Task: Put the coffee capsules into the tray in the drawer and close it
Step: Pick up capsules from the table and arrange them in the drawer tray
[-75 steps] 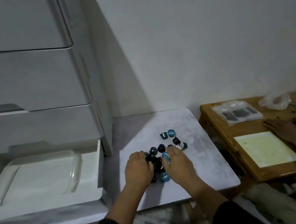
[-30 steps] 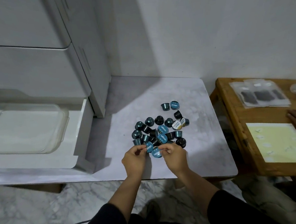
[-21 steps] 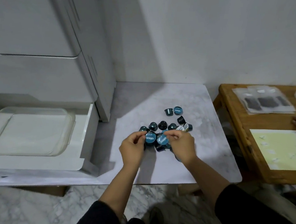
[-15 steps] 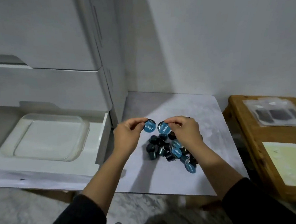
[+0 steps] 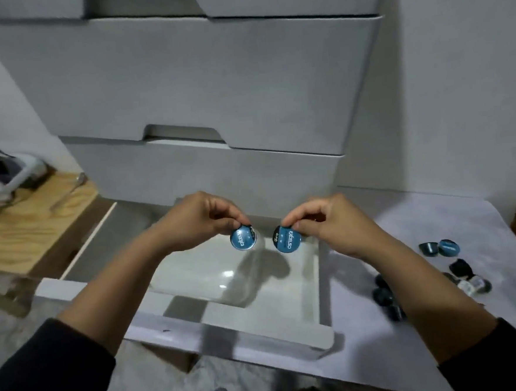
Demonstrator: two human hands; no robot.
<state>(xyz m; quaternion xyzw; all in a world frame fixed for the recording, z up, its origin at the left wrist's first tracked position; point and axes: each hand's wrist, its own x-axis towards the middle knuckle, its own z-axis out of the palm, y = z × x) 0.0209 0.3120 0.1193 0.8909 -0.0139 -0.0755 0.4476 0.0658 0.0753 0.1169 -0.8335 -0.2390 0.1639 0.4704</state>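
wooden table (image 5: 24, 230), spoon (image 5: 67, 195), bowl (image 5: 2, 179)

The forearms hide part of the tray (image 5: 312, 271).

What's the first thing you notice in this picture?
Two hands in the middle, each pinching a blue-lidded capsule: the left hand holds the left capsule, the right hand the right capsule. Both hang over the clear tray in the open drawer. More capsules lie on the white table at the right.
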